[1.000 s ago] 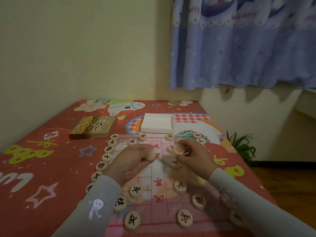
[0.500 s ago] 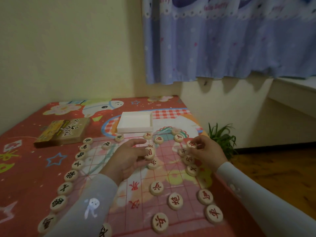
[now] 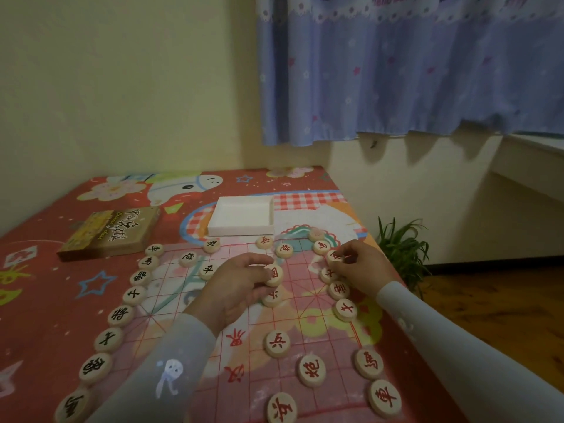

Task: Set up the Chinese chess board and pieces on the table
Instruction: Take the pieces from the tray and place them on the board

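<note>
A thin see-through chess board point(image 3: 293, 303) with red grid lines lies on the patterned table. Round wooden pieces with black characters point(image 3: 134, 295) line its left edge. Pieces with red characters point(image 3: 345, 309) run down the right edge, and a few more point(image 3: 277, 343) stand inside the grid. My left hand point(image 3: 238, 285) pinches a red-marked piece point(image 3: 274, 274) above the board's middle. My right hand point(image 3: 363, 265) grips another red-marked piece point(image 3: 334, 256) at the right edge near the far corner.
A brown chess box lid point(image 3: 113, 232) lies at the back left of the table. A white box tray point(image 3: 242, 219) sits just beyond the board. A green plant point(image 3: 401, 248) stands on the floor right of the table. A blue curtain hangs behind.
The view has swung right and down. My hands, close together over the board's middle, have parted: the left holds a piece at the centre, the right has moved to the right edge.
</note>
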Tool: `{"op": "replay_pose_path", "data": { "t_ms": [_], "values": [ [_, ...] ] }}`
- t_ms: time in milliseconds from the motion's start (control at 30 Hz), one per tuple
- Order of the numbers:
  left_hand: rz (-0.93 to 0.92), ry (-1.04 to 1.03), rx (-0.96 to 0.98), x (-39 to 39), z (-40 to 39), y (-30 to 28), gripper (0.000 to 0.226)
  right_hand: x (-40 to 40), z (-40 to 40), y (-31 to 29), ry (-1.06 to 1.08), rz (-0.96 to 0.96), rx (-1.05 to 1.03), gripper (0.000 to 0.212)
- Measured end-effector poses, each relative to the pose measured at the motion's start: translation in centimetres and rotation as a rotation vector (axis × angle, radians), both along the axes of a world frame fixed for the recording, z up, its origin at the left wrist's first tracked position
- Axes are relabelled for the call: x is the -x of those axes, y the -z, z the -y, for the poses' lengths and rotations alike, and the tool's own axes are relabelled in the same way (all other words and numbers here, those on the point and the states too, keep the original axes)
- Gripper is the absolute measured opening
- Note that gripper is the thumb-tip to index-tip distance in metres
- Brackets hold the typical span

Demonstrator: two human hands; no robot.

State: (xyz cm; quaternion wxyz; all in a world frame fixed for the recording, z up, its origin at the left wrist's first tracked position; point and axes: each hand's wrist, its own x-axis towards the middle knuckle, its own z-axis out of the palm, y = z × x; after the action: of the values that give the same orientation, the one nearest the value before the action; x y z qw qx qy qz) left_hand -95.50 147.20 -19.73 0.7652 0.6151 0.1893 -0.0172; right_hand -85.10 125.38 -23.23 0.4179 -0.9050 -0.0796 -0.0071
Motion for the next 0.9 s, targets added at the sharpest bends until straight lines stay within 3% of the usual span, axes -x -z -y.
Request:
{"op": "replay_pose_path", "data": {
  "t_ms": [167, 300, 500, 633, 733, 900],
  "values": [
    [-0.005, 0.001, 0.0, 0.1, -0.3, 0.2, 0.02, -0.9, -1.4, 0.1, -0.005, -0.008, -0.027, 0.029],
    [-0.004, 0.003, 0.01, 0.2, -0.5, 0.4, 0.021, -1.4, -1.9, 0.9, -0.015, 0.0, 0.064, 0.019],
    [-0.007, 0.016, 0.016, 0.3, 0.2, 0.2, 0.021, 0.3, -1.1, -0.3, -0.035, 0.13, 0.047, 0.021],
    [-0.016, 0.043, 0.054, 0.4, 2.1, 0.0, 0.021, 4.6, -0.5, -1.9, -0.3, 0.248, -0.088, 0.025],
    [-0.02, 0.12, 0.074, 0.7, 4.0, -0.3, 0.027, 7.0, -0.4, -2.0, -0.494, 0.276, -0.011, 0.038],
    [-0.013, 0.222, 0.065, 1.2, 6.0, -0.4, 0.035, 7.8, 0.7, -1.3, -0.428, 0.31, -0.011, 0.025]
  ]
}}
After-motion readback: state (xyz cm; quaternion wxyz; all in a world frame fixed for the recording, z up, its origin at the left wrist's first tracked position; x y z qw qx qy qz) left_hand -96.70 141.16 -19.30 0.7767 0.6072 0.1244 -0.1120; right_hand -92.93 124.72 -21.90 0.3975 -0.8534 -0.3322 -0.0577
